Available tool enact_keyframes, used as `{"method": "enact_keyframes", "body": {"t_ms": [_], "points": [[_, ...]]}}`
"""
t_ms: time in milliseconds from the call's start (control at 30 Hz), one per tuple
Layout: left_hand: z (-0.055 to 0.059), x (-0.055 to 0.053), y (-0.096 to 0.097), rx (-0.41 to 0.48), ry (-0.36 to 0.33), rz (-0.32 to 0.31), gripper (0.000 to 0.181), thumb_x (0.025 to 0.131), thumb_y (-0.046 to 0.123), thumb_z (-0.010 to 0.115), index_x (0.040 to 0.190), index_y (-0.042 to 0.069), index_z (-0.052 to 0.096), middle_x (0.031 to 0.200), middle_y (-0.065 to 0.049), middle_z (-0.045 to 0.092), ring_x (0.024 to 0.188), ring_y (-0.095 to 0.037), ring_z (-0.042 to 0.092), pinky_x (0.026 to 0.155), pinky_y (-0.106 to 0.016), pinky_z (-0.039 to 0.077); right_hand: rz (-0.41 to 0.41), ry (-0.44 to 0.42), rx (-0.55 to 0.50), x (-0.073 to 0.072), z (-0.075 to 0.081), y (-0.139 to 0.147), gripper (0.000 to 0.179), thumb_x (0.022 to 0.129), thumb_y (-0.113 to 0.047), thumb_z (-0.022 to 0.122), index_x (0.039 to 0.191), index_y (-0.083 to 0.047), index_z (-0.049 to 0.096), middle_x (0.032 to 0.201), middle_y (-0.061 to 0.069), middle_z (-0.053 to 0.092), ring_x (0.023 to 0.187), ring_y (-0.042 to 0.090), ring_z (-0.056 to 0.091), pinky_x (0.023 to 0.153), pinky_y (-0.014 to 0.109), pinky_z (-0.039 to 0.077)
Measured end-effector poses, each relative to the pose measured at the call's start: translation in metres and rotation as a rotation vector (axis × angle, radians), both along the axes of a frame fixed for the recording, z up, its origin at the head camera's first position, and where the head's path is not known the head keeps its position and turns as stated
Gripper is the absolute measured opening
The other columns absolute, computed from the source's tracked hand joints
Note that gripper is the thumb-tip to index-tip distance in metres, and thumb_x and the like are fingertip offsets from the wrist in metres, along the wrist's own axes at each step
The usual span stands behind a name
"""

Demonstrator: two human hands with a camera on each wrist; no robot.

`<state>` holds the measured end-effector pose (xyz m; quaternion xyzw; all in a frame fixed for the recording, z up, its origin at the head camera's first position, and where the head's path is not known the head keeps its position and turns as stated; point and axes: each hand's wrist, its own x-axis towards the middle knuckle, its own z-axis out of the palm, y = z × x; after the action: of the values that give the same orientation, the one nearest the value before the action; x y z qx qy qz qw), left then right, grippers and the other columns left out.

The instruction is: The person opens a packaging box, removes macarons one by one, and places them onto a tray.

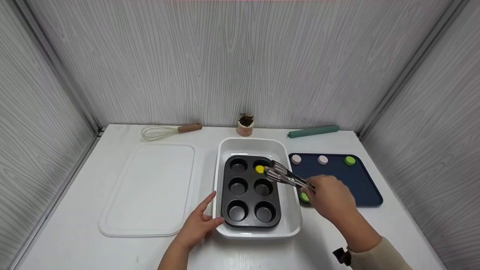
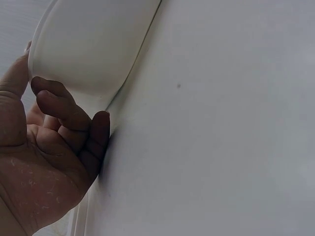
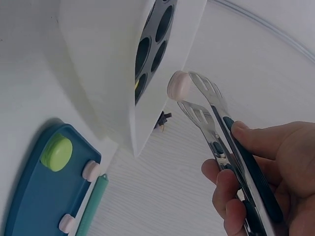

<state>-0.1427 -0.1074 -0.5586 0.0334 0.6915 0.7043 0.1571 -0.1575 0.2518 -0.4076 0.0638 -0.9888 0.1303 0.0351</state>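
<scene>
My right hand (image 1: pixel 332 197) grips a pair of metal tongs with dark handles (image 3: pixel 251 172). Between the tong tips in the right wrist view is a pale pink macaron (image 3: pixel 178 86). In the head view the tips hang over the upper right of a dark muffin tin (image 1: pixel 250 198), beside a yellow macaron (image 1: pixel 259 169) in its far right cup. The tin lies inside a white rectangular bin (image 1: pixel 294 228). At the bin's near left corner, my left hand (image 1: pixel 195 227) holds the rim, thumb over the lip and other fingers outside; its fingers (image 2: pixel 64 103) are bent against the wall.
Right of the bin, a dark blue tray (image 1: pixel 360 183) bears green and pale pink macarons (image 1: pixel 323 160). A clear lid (image 1: pixel 150 187) lies to the left. Along the back are a whisk (image 1: pixel 168 131), a small potted plant (image 1: pixel 245 127) and a green rod (image 1: pixel 314 131).
</scene>
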Motion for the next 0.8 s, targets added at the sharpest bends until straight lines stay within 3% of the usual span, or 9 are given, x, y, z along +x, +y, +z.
{"method": "enact_keyframes", "body": {"t_ms": [300, 600, 800], "points": [[0.0, 0.0, 0.002, -0.007, -0.02, 0.009, 0.096, 0.093, 0.011, 0.082, 0.17, 0.019, 0.026, 0.059, 0.004, 0.049, 0.049, -0.008, 0.038, 0.05, -0.023, 0.037, -0.018, 0.068, 0.004, 0.003, 0.013, 0.031, 0.027, 0.097, -0.021, 0.079, 0.117, -0.002, 0.079, 0.098, 0.013, 0.076, 0.061, 0.015, 0.059, 0.049, 0.037, 0.046], [0.0, -0.001, 0.001, -0.017, -0.003, 0.007, 0.096, 0.093, 0.01, 0.082, 0.17, 0.018, 0.026, 0.059, 0.004, 0.049, 0.049, -0.008, 0.039, 0.05, -0.022, 0.037, -0.068, 0.05, 0.037, 0.003, 0.012, 0.073, 0.025, 0.098, -0.021, 0.077, 0.112, 0.0, 0.078, 0.095, 0.015, 0.075, 0.07, 0.024, 0.067, 0.057, 0.047, 0.053], [0.0, -0.001, 0.002, -0.027, -0.009, 0.009, 0.096, 0.093, 0.012, 0.082, 0.17, 0.018, 0.025, 0.06, 0.002, 0.053, 0.05, -0.008, 0.04, 0.05, -0.023, 0.037, -0.141, -0.022, 0.043, 0.005, 0.008, 0.105, 0.03, 0.102, -0.023, 0.072, 0.114, 0.004, 0.075, 0.098, 0.02, 0.074, 0.079, 0.032, 0.069, 0.065, 0.053, 0.054]]}}
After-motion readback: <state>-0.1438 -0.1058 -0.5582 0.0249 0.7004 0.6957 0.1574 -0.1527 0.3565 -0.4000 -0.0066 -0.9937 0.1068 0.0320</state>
